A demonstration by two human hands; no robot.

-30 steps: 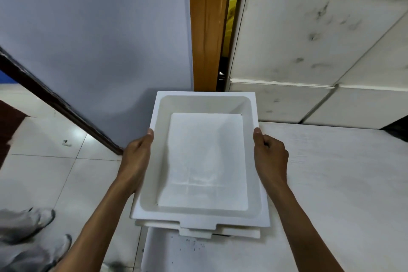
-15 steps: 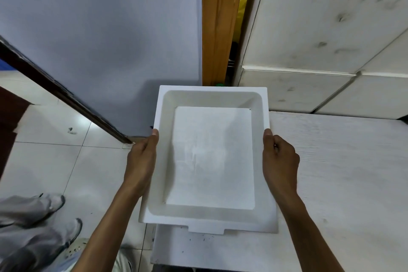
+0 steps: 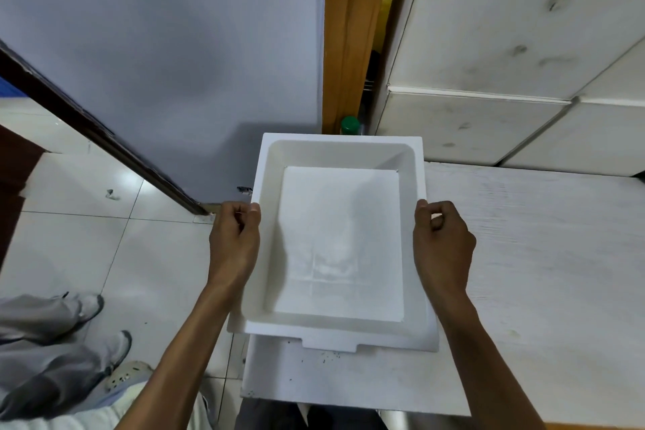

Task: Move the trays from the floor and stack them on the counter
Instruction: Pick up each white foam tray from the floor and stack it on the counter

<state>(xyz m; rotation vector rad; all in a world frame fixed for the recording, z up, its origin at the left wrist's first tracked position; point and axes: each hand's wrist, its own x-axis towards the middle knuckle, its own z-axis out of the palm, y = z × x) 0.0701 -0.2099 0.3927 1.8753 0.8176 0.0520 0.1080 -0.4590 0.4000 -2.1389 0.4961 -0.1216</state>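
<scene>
One white tray (image 3: 340,244) sits at the left end of the pale counter (image 3: 530,255), its left rim overhanging the counter's edge above the tiled floor (image 3: 104,248); a small tab juts from its near rim at 6 o'clock. Whether another tray lies beneath it cannot be told. Both hands are at the tray's long sides: the left hand (image 3: 234,244), at 9 o'clock from the tray's middle, has its fingers curled in and the thumb resting on the rim, and the right hand (image 3: 442,248), at 3 o'clock, is likewise curled with its thumb against the opposite rim. At 12 o'clock, just past the far rim, a green bottle cap (image 3: 350,125) shows at the foot of a wooden door frame (image 3: 349,35). Grey wall (image 3: 167,45) fills the 10 o'clock side, white blocks (image 3: 488,45) the 2 o'clock side. At 8 o'clock a grey trouser leg and shoes (image 3: 87,311) stand on the floor.
</scene>
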